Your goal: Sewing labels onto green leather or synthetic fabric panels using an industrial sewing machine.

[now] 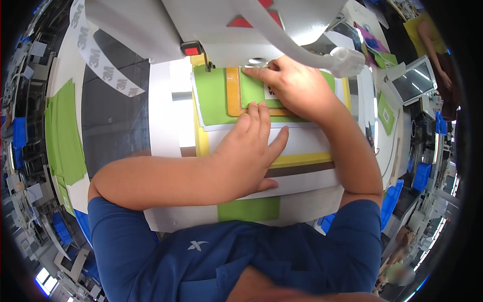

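Lying over an orange plate point(233, 98) at the white machine point(216, 25), the small green panel point(253, 91) meets the left hand point(244, 146), fingers extended and unclenched at its lower edge, and the right hand point(298, 85), index finger outstretched toward its upper-left corner, any grip indeterminable

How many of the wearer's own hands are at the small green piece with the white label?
2: the left hand, with fingertips at the near edge of the green piece, and the right hand, over its right side. Neither hand is hidden.
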`<action>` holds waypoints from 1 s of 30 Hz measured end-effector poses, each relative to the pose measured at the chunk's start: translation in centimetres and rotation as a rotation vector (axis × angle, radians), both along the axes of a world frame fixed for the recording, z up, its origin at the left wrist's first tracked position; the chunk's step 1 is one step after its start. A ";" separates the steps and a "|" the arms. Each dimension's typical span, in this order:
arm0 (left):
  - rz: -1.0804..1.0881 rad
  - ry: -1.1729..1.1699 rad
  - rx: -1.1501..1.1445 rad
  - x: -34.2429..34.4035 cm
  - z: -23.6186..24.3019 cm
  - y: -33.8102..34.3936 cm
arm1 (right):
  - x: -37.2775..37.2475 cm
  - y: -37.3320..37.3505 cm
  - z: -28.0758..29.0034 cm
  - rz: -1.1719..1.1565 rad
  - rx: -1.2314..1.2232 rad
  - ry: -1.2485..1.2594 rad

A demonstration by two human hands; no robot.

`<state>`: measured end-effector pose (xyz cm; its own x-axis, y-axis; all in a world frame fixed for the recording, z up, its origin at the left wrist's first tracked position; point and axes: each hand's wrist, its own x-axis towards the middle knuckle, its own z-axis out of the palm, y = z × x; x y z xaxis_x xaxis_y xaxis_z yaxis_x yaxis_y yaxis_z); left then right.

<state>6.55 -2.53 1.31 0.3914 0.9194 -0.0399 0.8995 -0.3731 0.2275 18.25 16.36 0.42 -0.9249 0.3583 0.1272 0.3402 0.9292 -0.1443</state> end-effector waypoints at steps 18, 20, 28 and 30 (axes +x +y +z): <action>0.062 -0.160 -0.161 -1.9 2.3 2.0 | 8.0 3.9 2.0 -0.133 -0.198 0.051; 0.093 -0.199 -0.198 -2.0 1.9 2.6 | 8.0 3.9 2.1 -0.129 -0.219 0.022; 0.093 -0.166 -0.023 -1.3 -0.3 2.5 | 8.2 4.1 1.2 -0.082 -0.241 0.037; 0.093 -0.144 -0.032 -1.2 -0.2 2.6 | 8.1 3.9 1.2 -0.077 -0.179 0.043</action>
